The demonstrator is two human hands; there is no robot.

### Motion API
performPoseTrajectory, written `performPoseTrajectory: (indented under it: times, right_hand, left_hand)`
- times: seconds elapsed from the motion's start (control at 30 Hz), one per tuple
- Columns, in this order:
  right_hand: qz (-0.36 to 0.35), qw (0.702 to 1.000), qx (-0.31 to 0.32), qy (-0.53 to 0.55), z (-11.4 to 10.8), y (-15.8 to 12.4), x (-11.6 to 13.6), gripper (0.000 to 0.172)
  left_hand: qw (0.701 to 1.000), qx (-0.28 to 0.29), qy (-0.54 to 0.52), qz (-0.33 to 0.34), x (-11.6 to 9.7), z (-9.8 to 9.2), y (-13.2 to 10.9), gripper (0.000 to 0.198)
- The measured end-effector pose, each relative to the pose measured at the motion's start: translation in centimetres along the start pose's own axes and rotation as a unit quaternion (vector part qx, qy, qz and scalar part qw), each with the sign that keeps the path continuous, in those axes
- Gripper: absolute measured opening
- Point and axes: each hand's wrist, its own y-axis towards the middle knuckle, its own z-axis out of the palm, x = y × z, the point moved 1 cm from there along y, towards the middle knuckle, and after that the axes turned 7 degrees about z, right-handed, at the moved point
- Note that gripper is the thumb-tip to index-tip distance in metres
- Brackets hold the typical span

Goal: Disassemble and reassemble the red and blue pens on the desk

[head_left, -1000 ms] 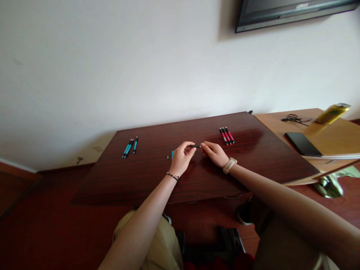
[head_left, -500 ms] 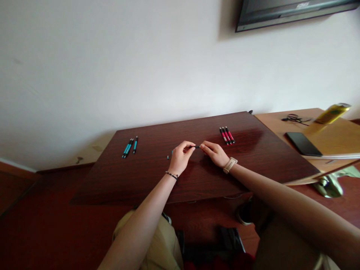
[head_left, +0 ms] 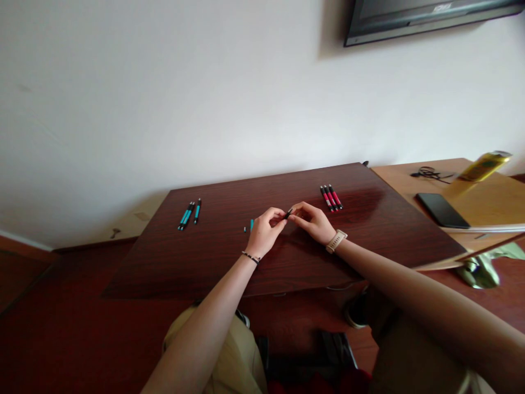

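Over the dark table [head_left: 213, 262], my left hand [head_left: 266, 230] pinches a small black pen part [head_left: 289, 213] between thumb and fingers. My right hand [head_left: 314, 223] meets it from the other side, its fingertips closed on the part's far end. Just left of my left hand lie a turquoise pen piece [head_left: 251, 225], partly hidden by the hand, and a tiny light-coloured piece [head_left: 245, 229]. Turquoise-and-black pens [head_left: 186, 216] rest at the table's left, one slightly apart. Several pink-and-black pens [head_left: 331, 198] form a row at the back right.
A lighter wooden desk [head_left: 488, 197] adjoins the table on the right. On it are a black phone [head_left: 442, 210], a coiled black cable [head_left: 430, 173] and a yellow can [head_left: 484, 166]. A screen [head_left: 430, 22] hangs on the wall behind.
The black pen part has turned from level to slanted between my fingers. My left hand has shifted slightly, and more of the turquoise piece shows. The pens on the table are unmoved.
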Motion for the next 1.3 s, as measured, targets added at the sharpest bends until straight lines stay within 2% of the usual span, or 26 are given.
performPoseTrajectory:
  times: [0.23, 0.33, 0.5, 0.7, 1.1, 1.3]
  right_hand:
    - [0.004, 1.0, -0.002, -0.009, -0.1, -0.1, 0.1, 0.024]
    - [0.014, 1.0, -0.018, -0.004, -0.2, -0.1, -0.1, 0.024]
    - [0.028, 0.998, -0.045, -0.021, -0.2, 0.1, -0.9, 0.022]
    - [0.017, 0.996, -0.047, -0.07, 0.0, 0.2, -1.3, 0.027]
    - [0.038, 0.991, -0.029, -0.124, 0.1, 0.2, -1.5, 0.031]
    - [0.028, 0.986, -0.017, -0.166, 0.1, 0.2, -1.8, 0.036]
  left_hand:
    - [1.0, 0.022, 0.012, 0.016, -0.1, 0.3, -0.3, 0.013]
    - [0.999, 0.006, 0.037, 0.009, 0.1, 0.2, -0.5, 0.017]
    - [0.997, -0.027, 0.067, -0.002, 0.3, -1.0, -0.8, 0.015]
    - [0.996, -0.033, 0.081, 0.003, -0.2, -2.6, -1.7, 0.01]
    - [0.988, -0.003, 0.154, 0.024, -0.7, -4.1, -3.2, 0.011]
    - [0.953, 0.073, 0.284, 0.081, -1.7, -3.0, -4.5, 0.017]
